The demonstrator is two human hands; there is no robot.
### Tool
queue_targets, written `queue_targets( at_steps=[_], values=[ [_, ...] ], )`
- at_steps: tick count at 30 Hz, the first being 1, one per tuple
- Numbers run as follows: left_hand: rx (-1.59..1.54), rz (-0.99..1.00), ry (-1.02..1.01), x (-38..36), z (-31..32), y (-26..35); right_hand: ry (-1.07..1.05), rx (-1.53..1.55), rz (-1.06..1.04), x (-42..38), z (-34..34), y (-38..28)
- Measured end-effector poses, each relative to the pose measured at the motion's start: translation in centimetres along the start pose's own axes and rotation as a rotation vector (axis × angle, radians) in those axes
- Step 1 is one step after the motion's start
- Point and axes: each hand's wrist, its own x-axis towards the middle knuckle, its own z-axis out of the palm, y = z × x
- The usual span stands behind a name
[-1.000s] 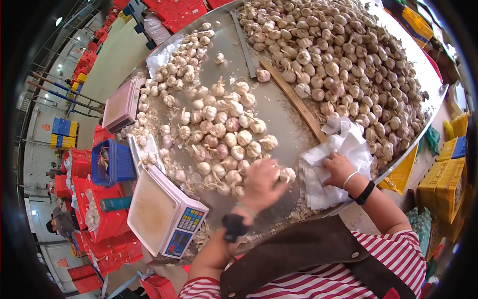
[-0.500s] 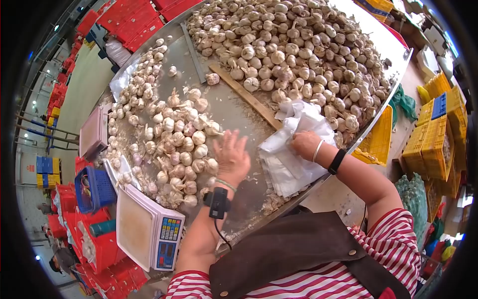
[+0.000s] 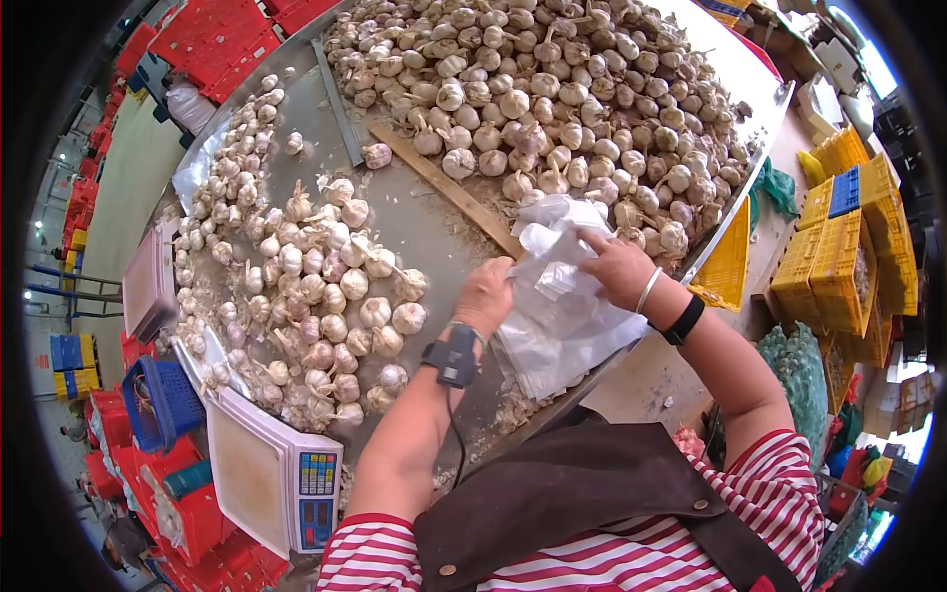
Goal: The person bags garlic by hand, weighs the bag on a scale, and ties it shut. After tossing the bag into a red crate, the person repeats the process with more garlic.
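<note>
A stack of white plastic bags [image 3: 562, 335] lies on the metal table near its front edge. My left hand [image 3: 485, 298] is closed at the stack's left side, its fingertips pinching the edge of a bag. Over the upper right of the stack is my right hand [image 3: 623, 271], fingers apart and touching the crumpled plastic. Loose garlic bulbs [image 3: 335, 296] are spread to the left of my left hand. Beyond the bags rises a large heap of garlic bulbs [image 3: 552, 89]. A wooden strip [image 3: 449, 187] runs along the near side of that heap.
A scale with a keypad [image 3: 256, 459] stands at the table's left edge, another scale [image 3: 150, 276] farther along. A metal bar [image 3: 336, 104] lies on the table [image 3: 419, 212]. Yellow crates [image 3: 829, 257] are stacked at right; a blue basket [image 3: 163, 405] and red crates [image 3: 212, 44] are at left.
My left hand has moved right from beside the loose garlic to the bags and closed. My right hand has loosened and spread its fingers on the bags. The view has shifted slightly.
</note>
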Motion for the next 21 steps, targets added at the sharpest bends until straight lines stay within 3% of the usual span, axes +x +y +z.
queue_targets(
  at_steps=[1, 2, 3, 4, 6, 8, 10, 11, 13, 14, 16, 18, 19, 21],
  values=[
    [-0.003, 0.0, 0.001, 0.4, -1.1, -0.2, -0.09, 0.068, 0.01, 0.8, 0.7, 0.9],
    [-0.215, -0.054, -0.108, 0.6, -2.3, -0.4, -0.182, 0.136, 0.018, 1.2, 1.2, 1.6],
    [-0.429, -0.111, -0.219, 0.7, -3.3, -0.8, -0.031, 0.181, -0.072, 1.1, 0.9, 1.9],
    [-0.432, -0.119, -0.218, 0.9, -3.9, -1.8, -0.038, 0.183, -0.077, 1.2, -0.2, 1.7],
    [-0.873, -0.203, -0.517, 1.1, -5.1, -3.8, -0.205, 0.659, -0.125, 1.7, -3.1, 1.8],
    [-0.959, -0.262, -0.566, 1.4, -6.8, -4.5, -0.269, 1.19, 0.04, 2.8, -2.5, 3.6],
    [-0.755, -0.41, -0.197, 1.9, -7.8, -4.8, -0.072, 0.991, 0.124, 4.3, -3.7, 4.5],
    [-0.756, -0.409, -0.192, 1.9, -8.2, -4.8, -0.072, 0.988, 0.121, 4.5, -3.9, 4.6],
    [-0.913, -0.604, 0.31, 1.4, -9.1, -4.4, 0.225, 0.088, 0.199, 4.7, -4.2, 4.5],
    [-0.915, -0.609, 0.312, 1.0, -9.0, -4.6, 0.221, 0.088, 0.195, 4.7, -4.3, 3.9],
    [-0.882, -0.381, 0.651, 0.1, -8.6, -4.7, 0.4, 0.394, 0.1, 4.9, -4.9, 1.3],
    [-0.674, -0.33, 0.609, -1.4, -7.7, -3.3, 0.382, 0.222, -0.103, 5.4, -4.9, -1.1],
    [-0.584, -0.314, 0.556, -2.2, -6.9, -2.2, 0.269, 0.215, -0.082, 5.9, -4.4, -1.8],
    [-0.323, -0.084, 0.409, -3.5, -5.1, 0.4, 0.082, 0.183, -0.057, 7.1, -2.7, -2.1]
  ],
)
